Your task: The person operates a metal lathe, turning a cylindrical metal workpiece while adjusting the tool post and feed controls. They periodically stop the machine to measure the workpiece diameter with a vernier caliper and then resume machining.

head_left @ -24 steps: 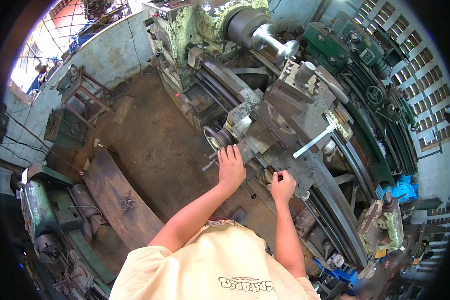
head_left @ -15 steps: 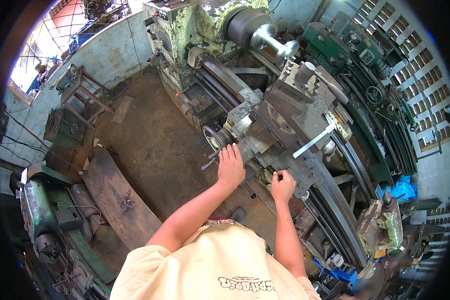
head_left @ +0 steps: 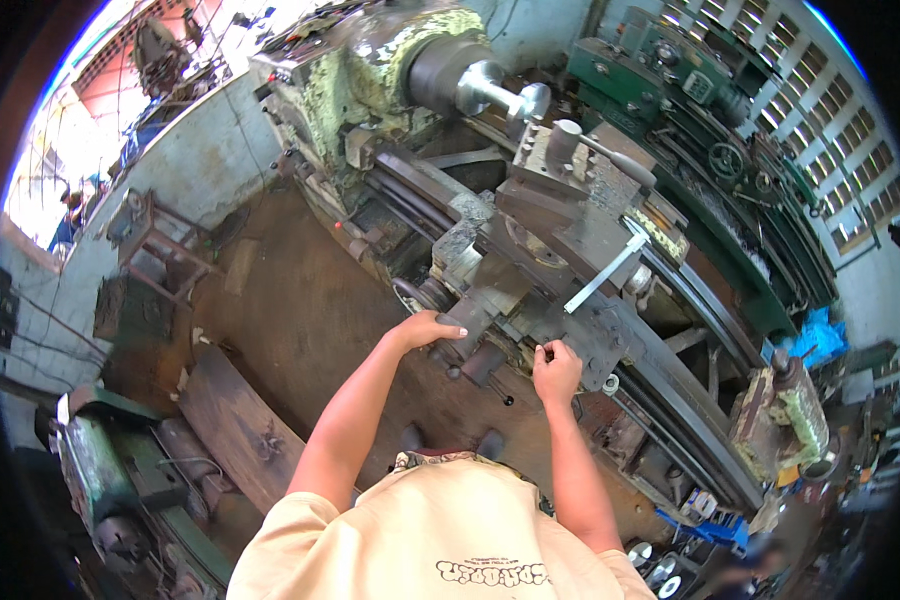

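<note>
A large metal lathe stands in front of me, its chuck (head_left: 440, 75) gripping a shiny stepped workpiece (head_left: 505, 95). My left hand (head_left: 425, 329) is at the front of the carriage, just right of a handwheel (head_left: 410, 292). Its thumb points right and the other fingers curl down out of sight; what they hold is hidden. My right hand (head_left: 558, 372) is closed in a pinch at the near edge of the slide, on something too small to make out. A silvery caliper (head_left: 605, 272) lies on the slide beyond it. Behind that sits the tool post (head_left: 560, 150) with its long handle (head_left: 625, 162).
A lever with a black knob (head_left: 507, 400) juts toward me between my arms. The tailstock (head_left: 785, 420) stands at the right end of the bed. A green lathe (head_left: 710, 130) runs along the far wall, and another green machine (head_left: 115, 470) is at left beside a curved metal sheet (head_left: 240, 425).
My left hand has shifted left and down, turning from fingers stretched flat to fingers curled under. The right hand stays pinched at the slide's edge. The whole view has shifted slightly.
</note>
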Tool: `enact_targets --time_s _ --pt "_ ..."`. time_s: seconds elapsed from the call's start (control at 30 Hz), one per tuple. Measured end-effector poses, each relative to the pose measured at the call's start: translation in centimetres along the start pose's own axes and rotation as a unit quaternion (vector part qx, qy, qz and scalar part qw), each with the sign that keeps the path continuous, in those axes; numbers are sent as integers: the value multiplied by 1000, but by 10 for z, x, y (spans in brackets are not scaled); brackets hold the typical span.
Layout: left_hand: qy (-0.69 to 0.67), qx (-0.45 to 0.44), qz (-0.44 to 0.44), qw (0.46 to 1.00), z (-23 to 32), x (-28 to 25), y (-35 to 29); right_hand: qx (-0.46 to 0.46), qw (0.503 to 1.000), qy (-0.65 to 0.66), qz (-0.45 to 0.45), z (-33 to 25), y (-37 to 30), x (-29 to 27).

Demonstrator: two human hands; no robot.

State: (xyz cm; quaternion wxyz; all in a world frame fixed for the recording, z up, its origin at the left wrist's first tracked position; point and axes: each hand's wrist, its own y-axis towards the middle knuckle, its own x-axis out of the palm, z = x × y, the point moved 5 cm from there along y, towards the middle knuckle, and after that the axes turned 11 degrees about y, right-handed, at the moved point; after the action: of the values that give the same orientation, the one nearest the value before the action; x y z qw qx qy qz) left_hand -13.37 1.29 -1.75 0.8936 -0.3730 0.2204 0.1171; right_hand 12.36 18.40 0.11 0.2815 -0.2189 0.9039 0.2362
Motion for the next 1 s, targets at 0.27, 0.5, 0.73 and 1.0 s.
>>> enact_targets --time_s 0.27,0.5,0.73,1.0 --pt "-45 33 24 998 -2 8 9 -7 1000 10 7 -5 0 -4" --pt "35 14 95 995 6 7 0 -16 999 17 22 -5 0 -5" --pt "113 -9 143 983 21 7 -10 -12 1000 25 13 -7 1 -8" --pt "198 -53 168 964 37 11 -25 -17 999 27 9 -8 1 -7"
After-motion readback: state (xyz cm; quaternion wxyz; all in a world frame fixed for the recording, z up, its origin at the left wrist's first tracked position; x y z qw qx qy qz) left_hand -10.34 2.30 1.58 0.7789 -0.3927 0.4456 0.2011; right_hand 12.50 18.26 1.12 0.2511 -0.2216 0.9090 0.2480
